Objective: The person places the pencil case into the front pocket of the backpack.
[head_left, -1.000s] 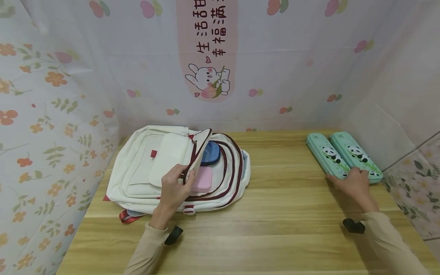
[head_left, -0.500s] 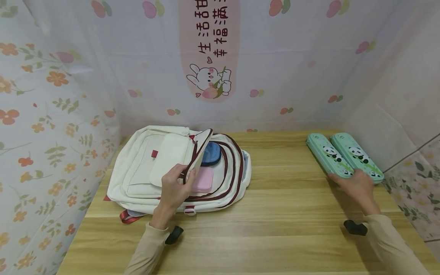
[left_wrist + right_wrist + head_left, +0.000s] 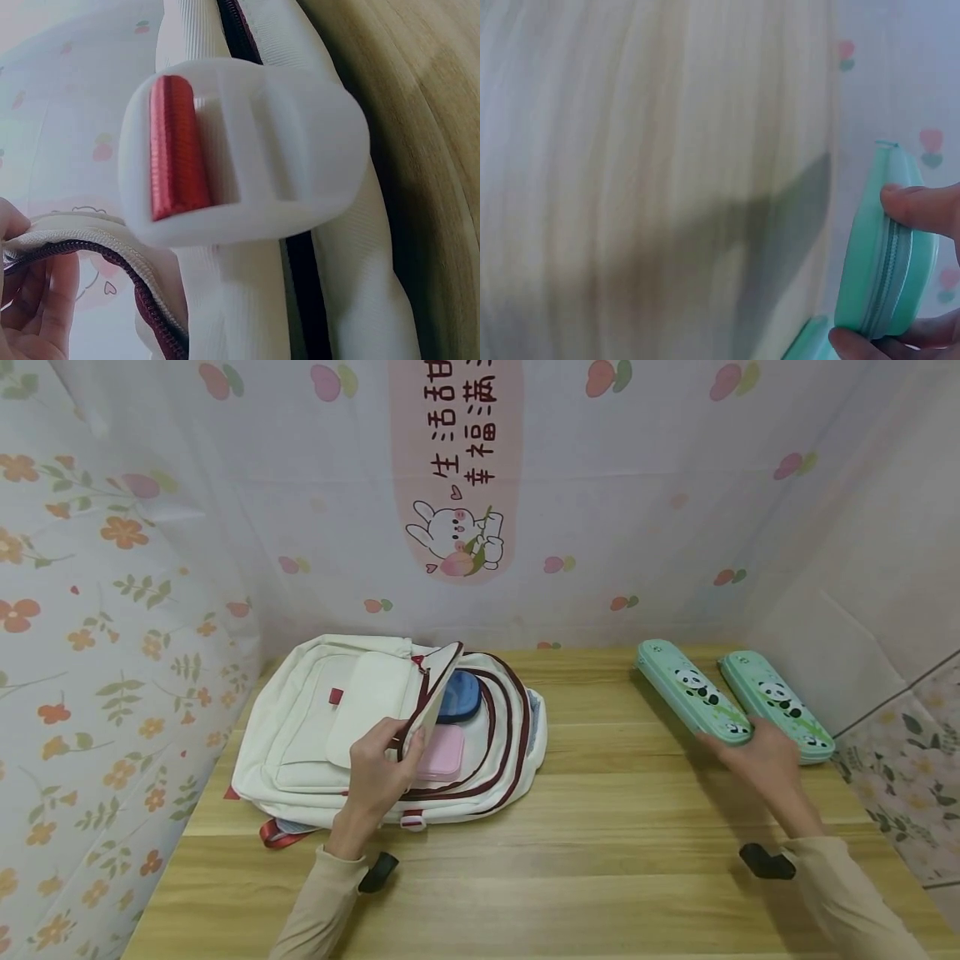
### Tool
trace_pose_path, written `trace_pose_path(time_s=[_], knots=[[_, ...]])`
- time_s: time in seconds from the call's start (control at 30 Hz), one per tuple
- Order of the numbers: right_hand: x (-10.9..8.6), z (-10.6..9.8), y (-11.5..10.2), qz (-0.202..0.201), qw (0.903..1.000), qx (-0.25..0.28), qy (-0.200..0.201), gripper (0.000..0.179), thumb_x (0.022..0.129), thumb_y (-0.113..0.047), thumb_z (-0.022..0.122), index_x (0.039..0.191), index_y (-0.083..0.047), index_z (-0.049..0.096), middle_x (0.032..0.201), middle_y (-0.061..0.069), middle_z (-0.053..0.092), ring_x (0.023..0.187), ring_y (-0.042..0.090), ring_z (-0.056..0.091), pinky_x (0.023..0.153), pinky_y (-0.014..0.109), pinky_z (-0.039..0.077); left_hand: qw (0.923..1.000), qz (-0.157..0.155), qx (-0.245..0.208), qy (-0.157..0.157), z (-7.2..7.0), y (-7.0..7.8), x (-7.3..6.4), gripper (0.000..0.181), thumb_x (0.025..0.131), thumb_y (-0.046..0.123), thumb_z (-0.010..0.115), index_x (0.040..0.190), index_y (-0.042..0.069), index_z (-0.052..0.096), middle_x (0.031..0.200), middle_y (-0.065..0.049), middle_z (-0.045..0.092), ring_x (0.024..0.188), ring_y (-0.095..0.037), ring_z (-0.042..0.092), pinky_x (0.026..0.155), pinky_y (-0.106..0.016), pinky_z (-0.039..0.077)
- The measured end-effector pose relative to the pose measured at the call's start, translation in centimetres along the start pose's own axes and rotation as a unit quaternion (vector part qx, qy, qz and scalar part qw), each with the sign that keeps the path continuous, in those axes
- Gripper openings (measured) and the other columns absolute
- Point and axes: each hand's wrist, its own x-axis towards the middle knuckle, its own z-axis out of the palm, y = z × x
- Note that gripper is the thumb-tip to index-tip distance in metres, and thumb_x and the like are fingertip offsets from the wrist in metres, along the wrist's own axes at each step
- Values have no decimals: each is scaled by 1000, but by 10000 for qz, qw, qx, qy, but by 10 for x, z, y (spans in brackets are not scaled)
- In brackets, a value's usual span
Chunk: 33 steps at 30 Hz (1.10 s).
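Note:
A white backpack (image 3: 300, 718) with dark red zips lies on the table at the left, its front compartment unzipped. My left hand (image 3: 378, 768) pinches the zipped edge of the raised flap; in the left wrist view the fingers (image 3: 52, 300) curl at that edge. Inside the opening sit a blue case (image 3: 461, 696) and a pink box (image 3: 442, 752). At the right, my right hand (image 3: 765, 764) grips the near end of a mint green panda pencil case (image 3: 693, 689), lifted off the table. The right wrist view shows thumb and fingers on either side of the zipped pencil case (image 3: 889, 255).
A second mint panda pencil case (image 3: 780, 702) lies on the table just right of the held one, near the right wall. Wooden tabletop (image 3: 592, 827) stretches between the backpack and the cases. A printed curtain (image 3: 570, 527) hangs behind.
The right hand has lifted one pencil case and shifted it left, widening the gap to the other. The left hand stays at the backpack flap.

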Motion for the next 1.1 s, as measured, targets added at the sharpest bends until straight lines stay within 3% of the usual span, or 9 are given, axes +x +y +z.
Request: trace_pose_path(time_s=[0.17,0.57,0.87,1.1], knots=[[-1,3,-29,-708,9968,24,370,85,82,-44,77,128,22,51,116,46,58,99,59,58,78,64,45,10000,-64,57,-41,-2,-1,-1,5,83,1,74,84,-2,69,72,-10,66,61,-17,63,57,-23,51],[-16,4,-100,-1386,9899,172,-255,78,81,-40,82,131,13,55,115,34,64,97,44,63,78,56,50,10000,14,12,73,-2,0,0,3,82,-1,74,84,-2,71,73,-10,69,60,-17,63,56,-23,52],[-29,13,-139,-2365,9712,168,-223,72,76,-34,88,127,9,60,114,28,68,92,36,65,74,50,53,9999,-21,-53,82,-2,-1,-1,5,82,-2,73,86,-3,72,74,-10,70,61,-17,63,57,-22,52],[-37,21,-157,-2689,9612,328,-517,72,75,-28,89,130,8,59,117,25,67,92,31,65,73,41,52,9999,-27,-77,88,-1,-2,-1,5,83,-2,73,87,-3,71,74,-11,69,62,-17,63,58,-22,52]])
